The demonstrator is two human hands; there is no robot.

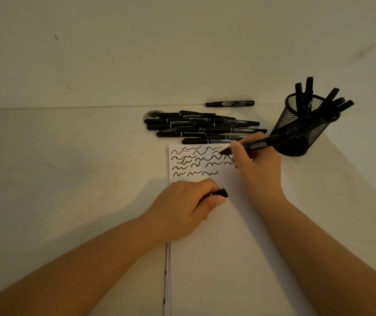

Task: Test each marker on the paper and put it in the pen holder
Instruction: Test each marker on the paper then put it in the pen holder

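Now testing: right hand (pixel 256 165) closed around a light, stiff marker (pixel 260 145) at mid-barrel, right of centre; left hand (pixel 187 205) closed on its cap (pixel 222 193), lower centre, on the paper (pixel 228 258).

Table (pixel 68 156): paper (pixel 228 247), markers (pixel 200 127), pen holder (pixel 305 126).

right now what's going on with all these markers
A person is testing markers. The right hand holds an uncapped marker with its tip at the squiggle-covered paper; the left hand grips its cap. Several markers already stand in the mesh pen holder, and a pile still waits behind the paper.
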